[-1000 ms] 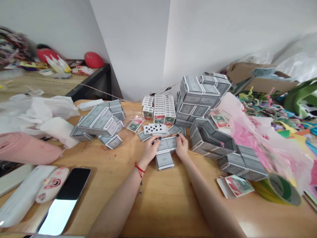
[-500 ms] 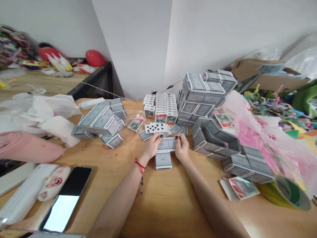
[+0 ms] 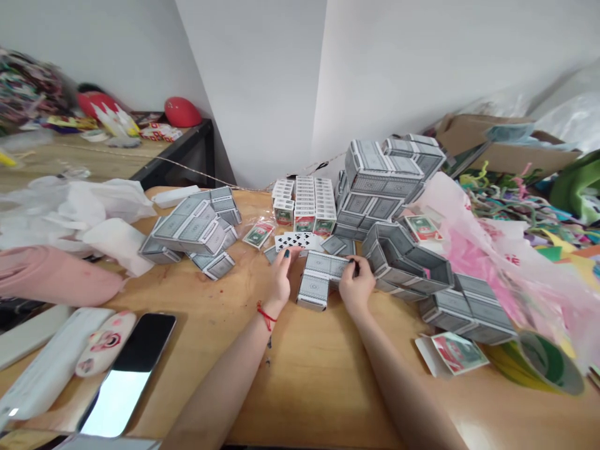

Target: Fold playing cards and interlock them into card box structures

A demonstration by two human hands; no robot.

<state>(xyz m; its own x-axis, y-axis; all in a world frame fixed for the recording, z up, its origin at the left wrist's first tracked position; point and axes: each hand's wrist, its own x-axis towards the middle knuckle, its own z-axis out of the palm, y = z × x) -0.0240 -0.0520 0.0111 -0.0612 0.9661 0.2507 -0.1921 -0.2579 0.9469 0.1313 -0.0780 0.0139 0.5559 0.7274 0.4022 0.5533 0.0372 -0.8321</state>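
A small block built of folded grey-backed playing cards [image 3: 315,281] stands on the table in front of me. My right hand [image 3: 357,284] has thumb and fingers closed on its right end. To the block's left, my left hand [image 3: 281,278] is off it, with fingers extended and nothing held. Just behind lie face-up playing cards [image 3: 296,240], the front one showing spades. More grey-backed cards [image 3: 338,245] lie flat behind the block. To the right of my right hand is a hollow card structure [image 3: 405,265].
Card structures stand at the left [image 3: 187,225] and back right [image 3: 384,175]. Stacked card boxes [image 3: 304,203] are at the back. A phone [image 3: 129,375] and pink pouch [image 3: 60,275] lie left; an opened card box [image 3: 457,353] and tape roll [image 3: 544,362] lie right.
My left hand has let go of the card block and moved left. The block, held by my right hand, has shifted slightly right and turned a little.
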